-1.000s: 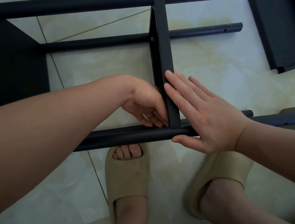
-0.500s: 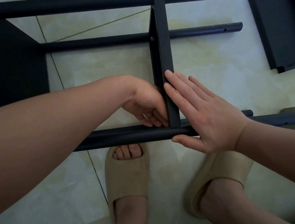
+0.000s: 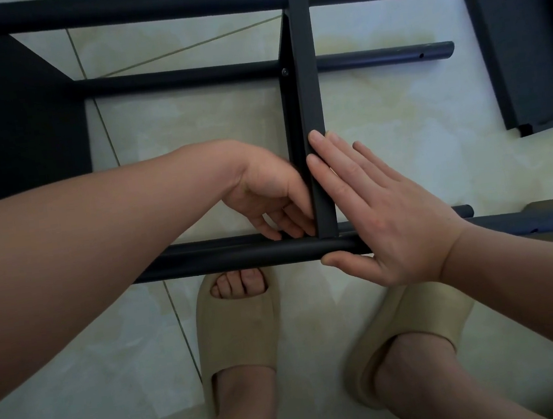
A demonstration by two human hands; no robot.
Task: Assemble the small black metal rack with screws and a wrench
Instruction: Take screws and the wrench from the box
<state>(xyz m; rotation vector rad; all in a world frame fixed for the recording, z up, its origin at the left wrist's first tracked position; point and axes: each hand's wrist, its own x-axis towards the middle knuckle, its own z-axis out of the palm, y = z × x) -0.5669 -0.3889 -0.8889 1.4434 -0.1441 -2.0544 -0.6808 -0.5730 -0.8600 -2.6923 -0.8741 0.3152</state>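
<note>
The black metal rack (image 3: 142, 7) lies on its side on the tiled floor. Its upright middle panel (image 3: 307, 85) meets the near tube (image 3: 239, 256) between my hands. My left hand (image 3: 266, 190) reaches in from the left, its fingers curled down at that joint; anything between the fingertips is hidden. My right hand (image 3: 383, 218) presses flat against the panel's right side, thumb under the near tube. A screw (image 3: 285, 71) sits where the panel meets the inner tube. No wrench is visible.
A solid end panel (image 3: 16, 118) closes the rack's left end. A further black panel (image 3: 527, 60) sits at the rack's right end. The tube ends at the right stand free with open holes. My feet in beige slippers (image 3: 237, 327) stand just below the near tube.
The left hand's fingers have shifted slightly at the joint. The right hand and the rack have stayed put.
</note>
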